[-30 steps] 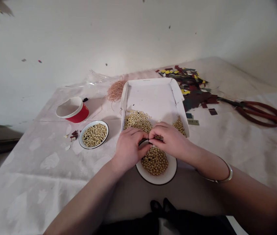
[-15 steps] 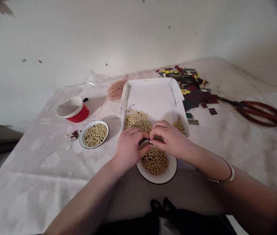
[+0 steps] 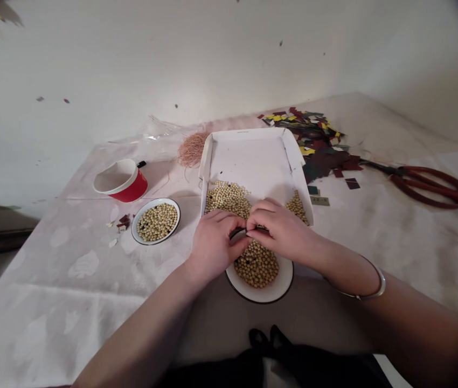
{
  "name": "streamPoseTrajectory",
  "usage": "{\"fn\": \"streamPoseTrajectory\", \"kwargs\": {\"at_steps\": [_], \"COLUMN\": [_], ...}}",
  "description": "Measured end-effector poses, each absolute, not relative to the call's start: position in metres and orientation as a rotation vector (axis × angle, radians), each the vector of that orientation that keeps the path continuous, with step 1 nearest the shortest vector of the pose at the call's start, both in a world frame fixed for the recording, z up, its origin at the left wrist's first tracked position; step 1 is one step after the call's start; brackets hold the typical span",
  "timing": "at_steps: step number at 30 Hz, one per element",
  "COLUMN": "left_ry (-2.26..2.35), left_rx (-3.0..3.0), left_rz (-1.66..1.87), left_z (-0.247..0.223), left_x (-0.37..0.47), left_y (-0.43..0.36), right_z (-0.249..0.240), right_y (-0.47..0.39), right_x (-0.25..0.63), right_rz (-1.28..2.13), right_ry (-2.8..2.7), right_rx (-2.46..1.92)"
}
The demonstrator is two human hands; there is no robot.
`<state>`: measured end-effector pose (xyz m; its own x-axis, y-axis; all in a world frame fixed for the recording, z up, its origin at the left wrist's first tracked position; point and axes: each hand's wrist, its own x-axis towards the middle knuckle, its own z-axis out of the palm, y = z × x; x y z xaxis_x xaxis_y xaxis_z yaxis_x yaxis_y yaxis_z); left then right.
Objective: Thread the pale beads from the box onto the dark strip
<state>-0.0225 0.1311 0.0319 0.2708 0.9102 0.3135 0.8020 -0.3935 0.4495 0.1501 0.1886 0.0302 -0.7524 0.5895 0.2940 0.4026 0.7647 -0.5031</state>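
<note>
Beans (image 3: pixel 256 265) are heaped in a white bowl (image 3: pixel 271 292) at the near edge of the table (image 3: pixel 71 280), under both hands. Left hand (image 3: pixel 213 245) and right hand (image 3: pixel 281 229) meet fingertip to fingertip above the bowl, fingers pressed together around something small and dark. Behind them, more beans are held in a white box (image 3: pixel 253 156); a small dish (image 3: pixel 155 221) and red cup (image 3: pixel 122 180) are set to the left, scissors (image 3: pixel 427 185) far right.

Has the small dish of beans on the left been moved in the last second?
No. The small dish sits where it did, just below the red cup and left of the white box; any tiny shift is the camera's.
</note>
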Motion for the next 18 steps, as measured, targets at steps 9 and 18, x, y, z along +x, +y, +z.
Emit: {"fn": "streamPoseTrajectory", "kwargs": {"at_steps": [9, 18], "left_ry": [1.592, 1.6], "left_rx": [2.335, 2.328], "left_rz": [0.792, 0.792], "left_z": [0.0316, 0.0305], "left_x": [-0.0226, -0.0227], "left_y": [0.131, 0.1307], "right_z": [0.0339, 0.0349], "right_y": [0.1892, 0.1897], "right_x": [0.152, 0.1541], "right_rz": [0.529, 0.494], "right_ry": [-2.55, -2.557], "right_rx": [-0.708, -0.701]}}
